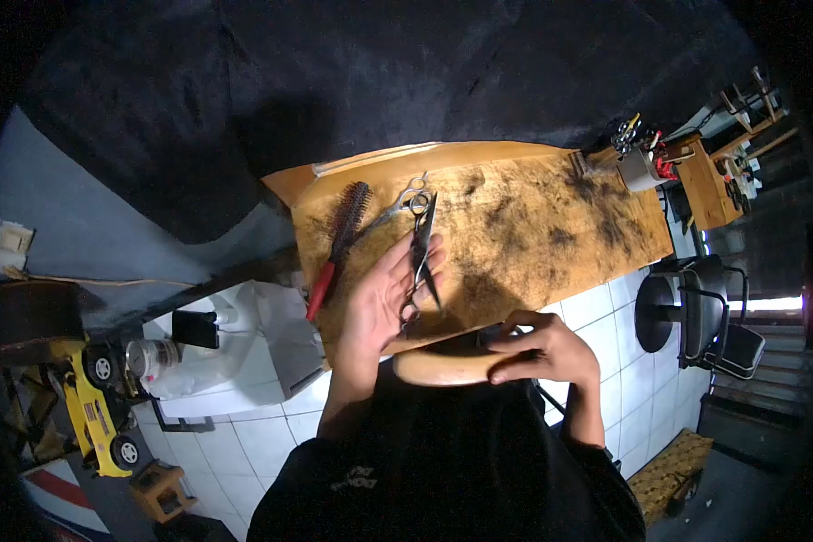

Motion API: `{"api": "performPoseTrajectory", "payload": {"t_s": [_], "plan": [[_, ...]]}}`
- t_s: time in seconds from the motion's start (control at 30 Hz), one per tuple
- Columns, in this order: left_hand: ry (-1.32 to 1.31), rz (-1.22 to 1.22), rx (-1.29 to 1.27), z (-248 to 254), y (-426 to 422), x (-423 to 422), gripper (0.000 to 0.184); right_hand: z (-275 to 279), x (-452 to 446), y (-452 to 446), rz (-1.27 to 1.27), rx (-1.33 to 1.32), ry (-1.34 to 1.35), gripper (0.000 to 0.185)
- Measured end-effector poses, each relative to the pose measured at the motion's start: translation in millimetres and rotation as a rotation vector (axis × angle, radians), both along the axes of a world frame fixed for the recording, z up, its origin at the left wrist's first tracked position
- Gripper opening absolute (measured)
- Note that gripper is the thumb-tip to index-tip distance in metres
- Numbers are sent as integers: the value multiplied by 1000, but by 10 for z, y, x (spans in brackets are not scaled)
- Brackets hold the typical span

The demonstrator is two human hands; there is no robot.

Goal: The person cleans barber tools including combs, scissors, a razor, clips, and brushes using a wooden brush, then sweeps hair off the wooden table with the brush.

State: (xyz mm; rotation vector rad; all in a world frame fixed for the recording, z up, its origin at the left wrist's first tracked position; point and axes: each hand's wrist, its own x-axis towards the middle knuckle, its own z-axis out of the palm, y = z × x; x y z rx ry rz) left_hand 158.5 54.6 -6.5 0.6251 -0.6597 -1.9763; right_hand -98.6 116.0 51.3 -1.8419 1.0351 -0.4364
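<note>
My left hand (375,303) is palm up over the table's left part, its fingers stretched out under a pair of scissors (424,253). These scissors are spread wide, with finger rings at both ends. My right hand (551,352) pinches one end of a curved, pale wooden brush (443,369) near my body; its dark bristles face the table. Beyond my left hand, a silver pair of scissors (391,212) lies on the tabletop. A round hairbrush (336,248) with a red handle rests to its left.
Dark hair-like bits cover much of the wooden table (506,194). A holder with tools (641,170) stands at its far right end. There is a black chair (705,312) on the right. At left are a white cabinet (239,361) and a yellow toy car (95,411).
</note>
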Motion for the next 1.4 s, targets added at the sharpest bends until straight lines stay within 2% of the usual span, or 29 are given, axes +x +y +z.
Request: {"api": "performPoseTrajectory", "payload": {"t_s": [0.03, 0.1, 0.17, 0.23, 0.27, 0.37, 0.4, 0.43, 0.5, 0.53, 0.63, 0.67, 0.73, 0.77, 0.83, 0.87, 0.9, 0.93, 0.97, 1.03, 1.07, 1.17, 1.2, 1.23, 1.3, 1.33, 1.4], "plan": [[-24, -1, 82, -188, 18, 9, 49, -30, -59, 15, -20, -79, -79, 39], [628, -136, 257, -368, -28, -46, 39, 2, -172, 49, -130, -25, -153, 40], [351, -31, 357, -262, 50, -125, 40, -37, -234, 104, -266, -51, -253, 41], [261, -62, 313, -414, 52, -206, 45, -44, -263, 151, -354, -30, -242, 42], [74, -77, 179, -460, 46, -273, 59, -72, -274, 169, -370, -39, -239, 42], [410, -209, 289, -152, 63, -497, 75, -190, -308, 219, -390, -94, -198, 42], [405, -287, 192, -111, 62, -556, 86, -203, -308, 223, -386, -105, -180, 42], [514, -318, 234, -66, 81, -638, 90, -219, -310, 218, -381, -116, -165, 42], [739, -346, 496, 11, 104, -806, 92, -261, -339, 189, -460, -221, -77, 41], [538, -413, 278, -34, 101, -884, 94, -281, -418, 171, -543, -237, -68, 40], [412, -462, 202, -96, 133, -1036, 81, -330, -706, 147, -787, -377, 2, 39], [389, -510, 100, -102, 110, -1125, 82, -338, -806, 130, -894, -381, 11, 39], [346, -644, 65, -61, 58, -1276, 87, -332, -1009, 89, -1080, -404, 70, 36], [323, -712, 47, -43, 28, -1355, 89, -391, -1145, 77, -1120, -340, -20, 39], [366, -793, 133, -136, 2, -1530, 98, -340, -1329, 108, -1116, 34, -354, 44], [397, -826, 199, -145, 4, -1624, 101, -433, -1393, 104, -1012, -49, -507, 48], [428, -858, 269, -140, -2, -1737, 103, -485, -1403, 79, -974, -121, -587, 42], [568, -923, 338, -117, -9, -1882, 100, -425, -1420, 92, -1002, 70, -641, 37], [548, -996, 354, -101, -42, -1964, 101, -350, -1445, 102, -1021, 263, -694, 33], [565, -1002, 439, 8, -47, -2177, 102, -387, -1528, 17, -1039, 226, -740, 20], [622, -991, 502, 4, -55, -2269, 105, -443, -1619, 0, -1039, 238, -749, 19], [556, -777, 706, 95, -62, -2461, 107, -489, -1870, 23, -1027, 305, -825, 17], [381, -676, 552, 52, -103, -2574, 109, -503, -2032, 7, -1015, 331, -865, 17], [350, -646, 518, 23, -109, -2615, 109, -523, -2084, 15, -1002, 336, -878, 17], [291, -585, 451, 1, -129, -2720, 111, -589, -2171, 18, -975, 346, -899, 18], [63, -467, 469, 76, -101, -2842, 110, -632, -2200, 12, -965, 334, -906, 17], [-27, -416, 470, 14, -89, -2989, 108, -676, -2230, 5, -994, 322, -983, 14]]}}
